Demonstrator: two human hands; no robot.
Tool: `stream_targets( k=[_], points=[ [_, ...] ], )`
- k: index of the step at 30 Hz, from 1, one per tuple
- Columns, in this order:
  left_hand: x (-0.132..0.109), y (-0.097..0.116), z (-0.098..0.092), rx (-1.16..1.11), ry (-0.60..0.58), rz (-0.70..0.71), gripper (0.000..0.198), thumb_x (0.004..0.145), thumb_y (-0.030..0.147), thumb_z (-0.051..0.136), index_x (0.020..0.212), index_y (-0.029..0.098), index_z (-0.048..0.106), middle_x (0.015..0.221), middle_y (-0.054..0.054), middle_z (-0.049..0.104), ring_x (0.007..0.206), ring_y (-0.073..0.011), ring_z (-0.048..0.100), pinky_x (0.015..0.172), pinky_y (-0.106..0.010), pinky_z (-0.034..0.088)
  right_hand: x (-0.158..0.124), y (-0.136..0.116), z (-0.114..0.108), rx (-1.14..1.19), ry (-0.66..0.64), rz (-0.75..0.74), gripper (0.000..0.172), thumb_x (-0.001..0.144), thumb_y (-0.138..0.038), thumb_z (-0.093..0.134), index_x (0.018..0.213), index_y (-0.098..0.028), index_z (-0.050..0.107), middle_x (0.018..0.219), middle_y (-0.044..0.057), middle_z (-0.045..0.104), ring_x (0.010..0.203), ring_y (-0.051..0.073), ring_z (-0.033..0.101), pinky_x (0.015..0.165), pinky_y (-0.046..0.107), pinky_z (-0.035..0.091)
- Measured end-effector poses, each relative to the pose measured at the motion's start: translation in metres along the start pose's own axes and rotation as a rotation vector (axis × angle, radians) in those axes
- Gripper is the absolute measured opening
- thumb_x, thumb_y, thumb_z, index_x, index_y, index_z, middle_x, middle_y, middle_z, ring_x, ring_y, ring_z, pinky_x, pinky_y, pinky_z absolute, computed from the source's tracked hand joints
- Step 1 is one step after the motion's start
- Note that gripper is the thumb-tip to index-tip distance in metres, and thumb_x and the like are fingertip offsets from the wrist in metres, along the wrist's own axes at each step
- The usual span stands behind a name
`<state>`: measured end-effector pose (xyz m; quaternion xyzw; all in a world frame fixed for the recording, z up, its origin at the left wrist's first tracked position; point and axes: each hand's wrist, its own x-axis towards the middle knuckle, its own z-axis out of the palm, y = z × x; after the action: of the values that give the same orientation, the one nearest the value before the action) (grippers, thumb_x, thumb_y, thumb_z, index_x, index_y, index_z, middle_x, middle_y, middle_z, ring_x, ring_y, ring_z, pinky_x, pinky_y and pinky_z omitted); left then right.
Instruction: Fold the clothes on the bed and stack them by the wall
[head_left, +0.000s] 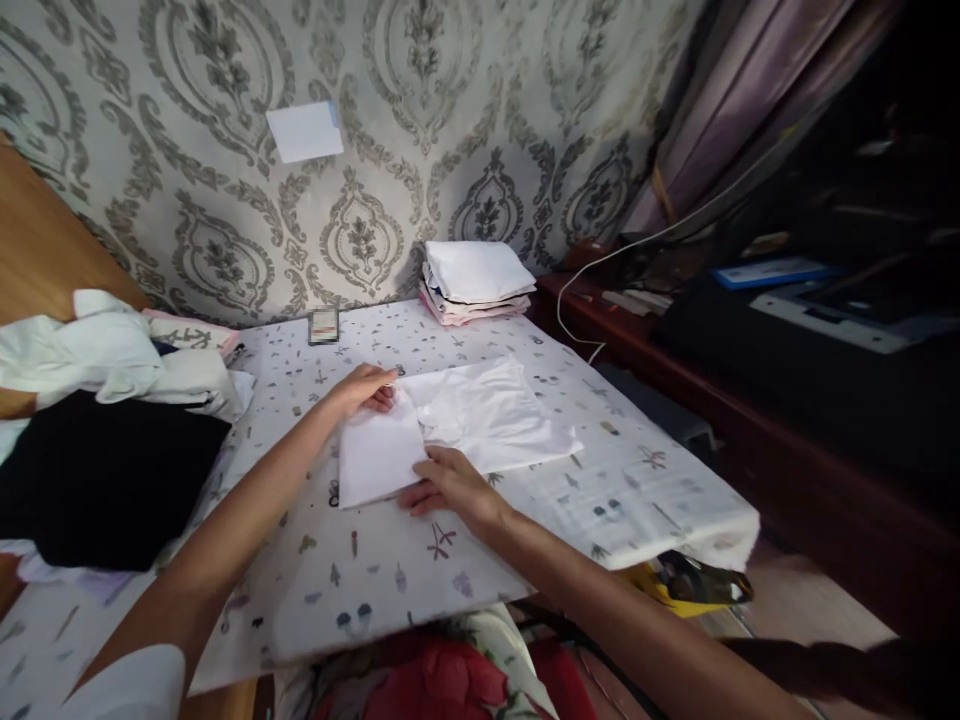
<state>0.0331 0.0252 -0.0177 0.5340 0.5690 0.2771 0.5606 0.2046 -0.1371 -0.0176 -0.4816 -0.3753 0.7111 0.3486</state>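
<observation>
1. White, thin cloth garment (491, 410) lies flat in the middle of the surface (337, 575), which wears a white cloth printed with little plants. Its left part is smooth like a square, and its right part is crinkly.
2. The person's left hand (366, 390) is at the far edge of the smooth part. Its fingers are curled in, but I cannot tell if they pinch the cloth.
3. The person's right hand (446, 482) is at the near edge of the smooth part. Its thumb lies on the cloth and its other fingers bend by the edge. I cannot tell if they grip it.
4. Behind the garment, near the wall, sits a neat stack of folded white and pink cloth (480, 270).
5. To the left of that stack is a small, square, pale thing with a dark rim (324, 327).
6. On the left is a loose heap of white and cream clothes (101, 350). A big black cloth (112, 480) lies in front of it.
7. A white sheet of paper (304, 135) is on the wall with grey, curly patterns (420, 75).
8. On the right, a thin white cord (652, 237) hangs by the dark red furniture (750, 450).
9. A crumpled red cloth (442, 680) is below the near edge.
</observation>
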Motion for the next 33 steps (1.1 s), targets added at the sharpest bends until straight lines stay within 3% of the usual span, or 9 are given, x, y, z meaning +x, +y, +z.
stream_targets(
  k=[3,6,11,14,16,20,24,27,33],
  points=[
    [-0.002,0.000,-0.012,-0.032,-0.077,0.010,0.025,0.073,0.027,0.082,0.084,0.012,0.065,0.071,-0.006,0.070,0.061,-0.0162,0.069,0.061,-0.029,0.059,0.002,0.000,0.000,0.015,-0.005,0.018,0.008,0.091,-0.023,0.058,0.091,-0.015,0.057,0.067,0.003,0.067,0.057,0.016,0.071,0.052,0.024,0.056],
    [-0.002,0.000,-0.020,-0.074,-0.128,0.046,0.028,0.065,0.013,0.082,0.088,0.011,0.066,0.082,-0.009,0.074,0.072,-0.0195,0.072,0.070,-0.033,0.060,0.004,0.005,-0.002,-0.027,-0.016,-0.015,0.003,0.090,-0.016,0.055,0.087,-0.016,0.055,0.061,-0.001,0.064,0.054,0.016,0.070,0.050,0.022,0.055],
    [0.008,-0.005,-0.017,-0.143,-0.149,0.109,0.030,0.066,0.008,0.074,0.095,0.010,0.067,0.089,-0.013,0.075,0.087,-0.0225,0.074,0.085,-0.038,0.058,0.006,0.012,-0.005,-0.075,-0.001,-0.037,0.007,0.084,-0.012,0.054,0.088,-0.017,0.053,0.058,-0.002,0.064,0.051,0.016,0.069,0.048,0.023,0.055],
    [0.004,-0.009,-0.014,-0.128,-0.115,0.188,0.036,0.071,0.011,0.068,0.106,0.011,0.066,0.103,-0.015,0.075,0.101,-0.0240,0.072,0.094,-0.039,0.055,0.007,0.012,-0.008,-0.076,-0.018,-0.025,0.011,0.081,-0.012,0.056,0.091,-0.016,0.056,0.061,-0.001,0.067,0.051,0.016,0.070,0.051,0.024,0.057],
    [-0.008,-0.014,-0.013,0.002,-0.052,0.305,0.037,0.078,0.019,0.065,0.114,0.014,0.064,0.116,-0.016,0.073,0.113,-0.0252,0.068,0.101,-0.041,0.052,0.007,0.011,-0.011,-0.082,-0.024,-0.014,0.014,0.080,-0.011,0.056,0.094,-0.016,0.057,0.061,-0.001,0.067,0.050,0.016,0.069,0.051,0.024,0.057],
    [-0.041,-0.031,-0.013,0.496,0.013,0.546,0.044,0.094,0.041,0.052,0.131,0.019,0.060,0.142,-0.013,0.061,0.133,-0.0277,0.054,0.114,-0.043,0.040,0.006,0.009,-0.018,-0.094,-0.008,-0.038,0.020,0.079,-0.011,0.056,0.098,-0.016,0.059,0.059,-0.001,0.068,0.051,0.015,0.069,0.051,0.023,0.057],
    [-0.058,-0.048,-0.008,0.849,-0.007,0.560,0.056,0.098,0.050,0.043,0.145,0.021,0.050,0.158,-0.012,0.044,0.148,-0.0287,0.036,0.124,-0.048,0.020,0.005,0.009,-0.021,-0.098,-0.012,-0.047,0.020,0.078,-0.011,0.058,0.097,-0.015,0.060,0.060,-0.001,0.069,0.052,0.015,0.070,0.052,0.023,0.057],
    [-0.057,-0.052,-0.002,0.961,-0.022,0.542,0.060,0.100,0.051,0.037,0.151,0.020,0.043,0.164,-0.012,0.034,0.154,-0.0263,0.024,0.126,-0.050,0.011,0.005,0.009,-0.019,-0.105,0.012,-0.033,0.019,0.078,-0.010,0.057,0.095,-0.016,0.059,0.061,-0.001,0.069,0.051,0.015,0.069,0.050,0.022,0.056],
    [-0.049,-0.050,-0.001,0.975,-0.026,0.576,0.057,0.101,0.049,0.035,0.150,0.020,0.043,0.164,-0.012,0.034,0.154,-0.0263,0.024,0.125,-0.051,0.012,0.005,0.009,-0.018,-0.154,0.024,-0.026,0.023,0.081,-0.014,0.055,0.103,-0.016,0.058,0.063,-0.001,0.068,0.050,0.015,0.068,0.050,0.023,0.054]
  ],
)
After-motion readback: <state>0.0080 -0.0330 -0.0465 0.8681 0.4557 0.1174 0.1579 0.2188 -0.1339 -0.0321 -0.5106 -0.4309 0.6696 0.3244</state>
